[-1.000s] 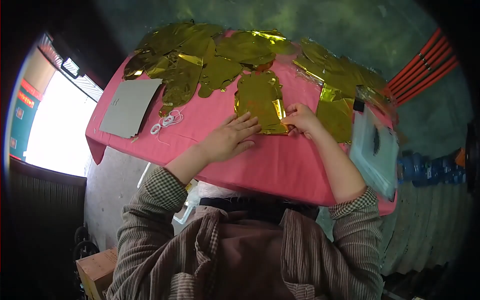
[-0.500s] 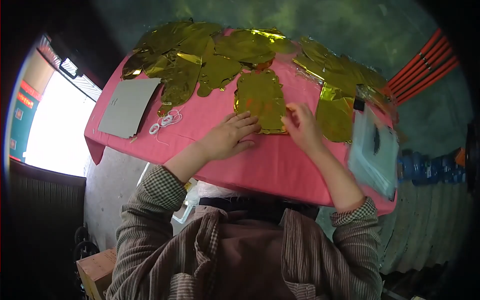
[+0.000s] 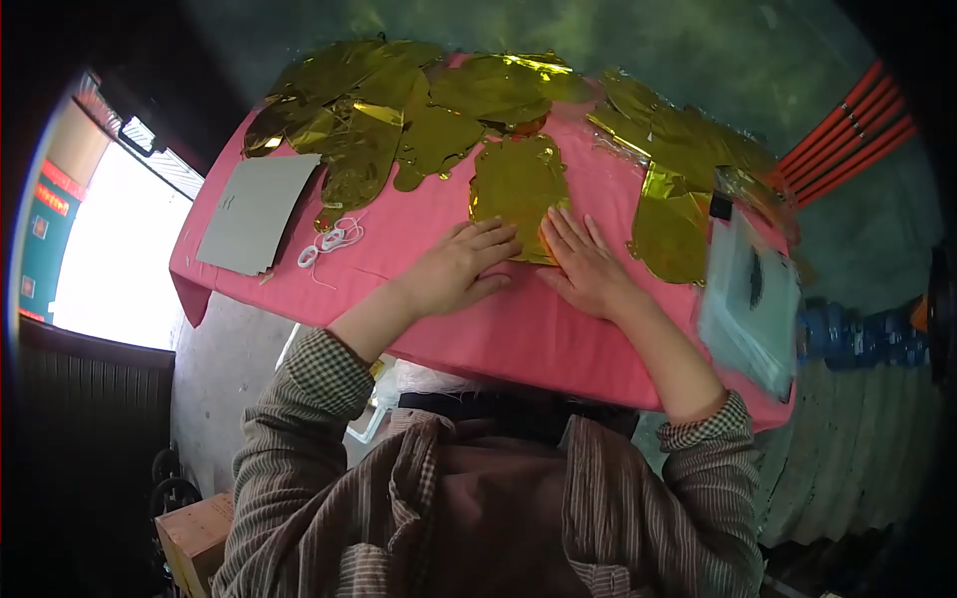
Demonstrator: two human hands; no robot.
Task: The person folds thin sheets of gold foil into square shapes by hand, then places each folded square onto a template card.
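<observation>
Head view: the right hand [image 3: 588, 276] had come down flat, fingers open, on the near right of the foil [image 3: 518, 184]; the left hand [image 3: 454, 267] lay open near left, both seemingly steadying it on the cloth [image 3: 538, 339]

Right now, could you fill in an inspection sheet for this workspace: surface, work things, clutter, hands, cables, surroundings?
Surface: pink cloth, creased, draped over the table.
Work things: gold foil sheet with a wavy edge, lying in front of the person.
Clutter: overlapping gold foil pieces along the far side; gray boards and white string at left; clear plastic sleeves at right.
Hands: left hand and right hand spread, fingers on the sheet's near part; neither grip closed.
Cables: nothing seen.
Surroundings: cardboard box at lower left; red poles and blue bottles off to the right.
</observation>
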